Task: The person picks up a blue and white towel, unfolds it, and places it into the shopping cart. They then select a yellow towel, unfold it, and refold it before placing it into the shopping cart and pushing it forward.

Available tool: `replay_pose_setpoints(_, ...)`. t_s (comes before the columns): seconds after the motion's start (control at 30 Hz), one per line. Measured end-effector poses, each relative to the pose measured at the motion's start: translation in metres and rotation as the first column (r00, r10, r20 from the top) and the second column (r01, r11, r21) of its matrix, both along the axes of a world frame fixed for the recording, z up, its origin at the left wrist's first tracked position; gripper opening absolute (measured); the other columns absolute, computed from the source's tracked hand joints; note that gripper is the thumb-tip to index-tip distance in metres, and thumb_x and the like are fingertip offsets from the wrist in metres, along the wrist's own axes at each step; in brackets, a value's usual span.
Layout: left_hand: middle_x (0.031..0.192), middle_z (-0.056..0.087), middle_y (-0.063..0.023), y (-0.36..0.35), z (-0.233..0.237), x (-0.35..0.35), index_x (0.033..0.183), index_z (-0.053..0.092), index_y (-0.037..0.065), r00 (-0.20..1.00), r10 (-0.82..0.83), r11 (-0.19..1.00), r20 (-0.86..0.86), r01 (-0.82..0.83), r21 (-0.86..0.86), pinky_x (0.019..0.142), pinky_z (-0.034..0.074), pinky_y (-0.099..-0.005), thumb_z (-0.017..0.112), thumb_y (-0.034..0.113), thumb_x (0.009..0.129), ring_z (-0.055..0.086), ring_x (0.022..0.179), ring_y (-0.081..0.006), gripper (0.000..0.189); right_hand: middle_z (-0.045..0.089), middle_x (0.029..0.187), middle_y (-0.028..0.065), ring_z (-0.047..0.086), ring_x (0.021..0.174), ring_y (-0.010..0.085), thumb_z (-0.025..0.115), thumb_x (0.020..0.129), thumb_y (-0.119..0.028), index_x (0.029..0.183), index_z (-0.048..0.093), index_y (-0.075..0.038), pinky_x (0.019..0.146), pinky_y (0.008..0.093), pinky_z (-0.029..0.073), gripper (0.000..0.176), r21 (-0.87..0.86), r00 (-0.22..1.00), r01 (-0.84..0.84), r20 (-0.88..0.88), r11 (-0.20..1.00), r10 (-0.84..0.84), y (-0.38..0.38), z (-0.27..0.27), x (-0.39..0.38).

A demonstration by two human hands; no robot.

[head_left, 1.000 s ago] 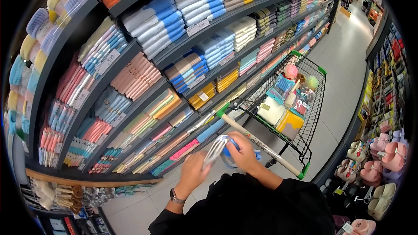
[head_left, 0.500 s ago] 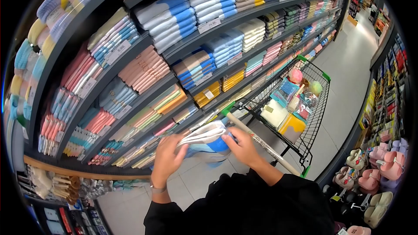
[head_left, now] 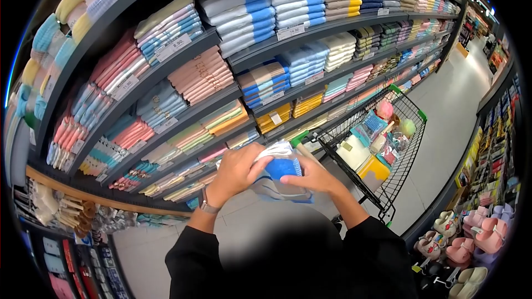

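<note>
Between my hands is a towel [head_left: 284, 169] with white, blue and grey areas, partly folded and hanging down in front of me. My left hand [head_left: 237, 170] is closed around its upper left edge, with a band on that wrist. From the other side, my right hand [head_left: 310, 177] grips the towel, its thumb lying on the blue part. The towel's underside and several fingertips are hidden. Just beyond my right hand stands a shopping cart [head_left: 409, 152], its handle partly covered by the hand and forearm.
The cart holds a yellow-and-white item [head_left: 372, 174], a cream item [head_left: 351, 152] and several packets. Shelves of folded towels [head_left: 244, 19] with price tags run along the left. Slippers [head_left: 463, 246] hang at lower right. A tiled aisle [head_left: 438, 97] stretches ahead.
My hands have come closer together and the towel is folded over, showing more of its blue side. The shelves and cart sit further right in the view.
</note>
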State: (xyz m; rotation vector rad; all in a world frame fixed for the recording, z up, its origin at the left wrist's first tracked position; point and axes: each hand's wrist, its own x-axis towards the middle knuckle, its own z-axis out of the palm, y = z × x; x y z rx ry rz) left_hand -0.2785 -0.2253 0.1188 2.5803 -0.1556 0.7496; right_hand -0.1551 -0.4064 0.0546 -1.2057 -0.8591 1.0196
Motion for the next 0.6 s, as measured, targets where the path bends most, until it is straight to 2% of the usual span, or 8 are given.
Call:
replay_pose_setpoints(0.03,0.072,0.061,-0.0105,0.001,0.006,0.001,0.089,0.061,0.003,1.000,-0.020,1.000,-0.024,0.020,0.012,0.050,0.044,-0.0357,0.068,0.020,0.087,0.060,0.059,-0.0291,0.018,0.062,0.112,0.0087,0.057,0.104,0.0156,0.073,0.085,-0.035,0.133,0.051,-0.003,0.089,0.0299,0.047,0.061,-0.101,0.995,-0.091,0.040,0.991,0.096,0.003,-0.010,0.005)
replay_pose_setpoints(0.13,0.068,0.057,-0.0089,-0.001,0.032,0.004,0.086,0.059,0.004,0.997,-0.064,0.992,-0.052,0.069,0.110,0.049,0.043,-0.0342,0.068,0.023,0.087,0.058,0.056,-0.0261,0.021,0.062,0.116,0.0100,0.057,0.106,0.0176,0.073,0.084,-0.037,0.133,0.051,-0.003,0.090,0.0322,0.047,0.064,-0.138,0.986,-0.106,0.110,0.985,0.122,0.013,-0.022,0.000)
replay_pose_setpoints(0.23,0.065,0.054,-0.0076,0.003,0.044,0.005,0.084,0.057,0.006,0.997,-0.063,0.953,-0.041,0.073,0.295,0.047,0.042,-0.0330,0.071,0.025,0.085,0.057,0.053,-0.0239,0.024,0.067,0.101,0.0126,0.062,0.093,0.0192,0.071,0.086,-0.035,0.119,0.061,-0.002,0.082,0.0331,0.048,0.048,-0.079,0.972,0.060,0.230,0.995,-0.040,0.024,-0.045,0.003)
replay_pose_setpoints(0.37,0.066,0.057,-0.0092,0.007,0.052,0.001,0.090,0.059,0.005,0.992,-0.078,0.936,-0.102,0.108,0.335,0.048,0.044,-0.0352,0.068,0.028,0.086,0.058,0.055,-0.0271,0.025,0.069,0.085,0.0127,0.063,0.078,0.0186,0.068,0.089,-0.032,0.106,0.067,-0.002,0.075,0.0325,0.048,0.034,0.075,0.909,0.115,0.394,0.991,-0.136,0.028,-0.038,0.016)
replay_pose_setpoints(0.43,0.065,0.058,-0.0100,0.008,0.054,0.001,0.093,0.059,0.005,0.988,-0.082,0.950,-0.127,0.116,0.291,0.050,0.045,-0.0362,0.068,0.026,0.086,0.058,0.057,-0.0287,0.025,0.068,0.085,0.0118,0.061,0.075,0.0180,0.067,0.090,-0.030,0.106,0.067,-0.002,0.073,0.0328,0.048,0.032,0.022,0.900,0.085,0.428,0.996,-0.086,0.025,-0.025,0.018)
replay_pose_setpoints(0.53,0.068,0.059,-0.0102,0.019,0.054,0.001,0.099,0.057,0.005,0.974,-0.077,0.927,-0.213,0.149,0.345,0.053,0.046,-0.0372,0.069,0.021,0.084,0.060,0.060,-0.0299,0.025,0.068,0.083,0.0110,0.059,0.072,0.0177,0.065,0.091,-0.029,0.105,0.067,-0.002,0.070,0.0327,0.047,0.031,-0.033,0.906,0.091,0.418,0.995,-0.069,0.025,-0.023,0.016)
replay_pose_setpoints(0.6,0.072,0.060,-0.0095,0.020,0.059,0.003,0.099,0.057,0.006,0.981,-0.097,0.922,-0.171,0.153,0.355,0.055,0.046,-0.0381,0.069,0.017,0.080,0.061,0.063,-0.0291,0.025,0.068,0.082,0.0110,0.059,0.071,0.0174,0.064,0.091,-0.028,0.103,0.066,-0.001,0.069,0.0323,0.047,0.029,-0.074,0.922,0.104,0.382,0.992,-0.069,0.025,-0.022,0.015)
